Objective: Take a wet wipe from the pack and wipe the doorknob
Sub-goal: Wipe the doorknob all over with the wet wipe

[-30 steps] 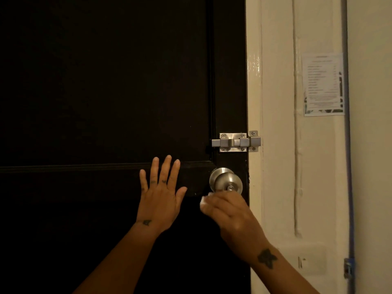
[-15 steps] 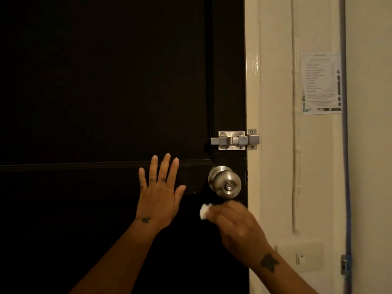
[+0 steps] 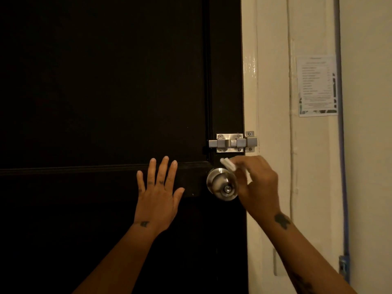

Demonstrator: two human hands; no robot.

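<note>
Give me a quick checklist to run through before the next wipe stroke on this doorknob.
1. Wet wipe pinched in right hand: ok.
2. Wipe touching the top of the doorknob: cannot tell, it sits right at the upper edge.
3. Left hand flat on the door, clear of the knob: ok.
4. Knob front face unobstructed: ok.
5. Slide bolt clear of the wipe: ok.

Dim, warm yellowish light throughout. Dark door [image 3: 101,102] nearly black, panel detail lost left of doorknob [image 3: 222,184]. Soft highlights on doorknob and on latch [image 3: 233,142] just above it. Glare streak on glossy frame [image 3: 250,66] well above and right of doorknob. Printed notice [image 3: 317,85] further right too soft to read. Right hand [image 3: 257,187] slightly motion-blurred beside doorknob. Vertical lines bowed toward right edge.
</note>
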